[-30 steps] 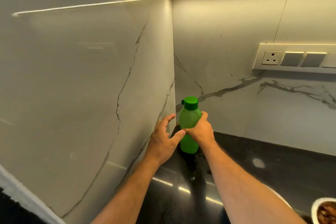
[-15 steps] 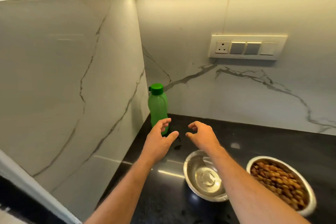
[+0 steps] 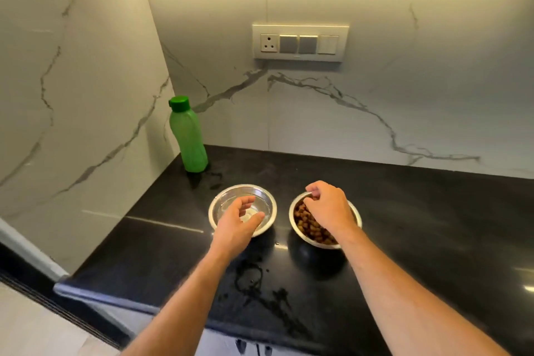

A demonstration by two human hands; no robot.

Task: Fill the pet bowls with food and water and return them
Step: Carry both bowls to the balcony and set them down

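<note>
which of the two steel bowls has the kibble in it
The right bowl, under the right hand, holds brown kibble. The left bowl, nearer the green bottle, holds only clear water.

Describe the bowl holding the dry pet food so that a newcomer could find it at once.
Start at the black countertop below the wall socket panel. Two steel bowls sit side by side near its front; the kibble bowl is the right one, under the right hand. Unlike the water bowl, which looks clear and shiny inside, it is filled with brown pellets.
</note>
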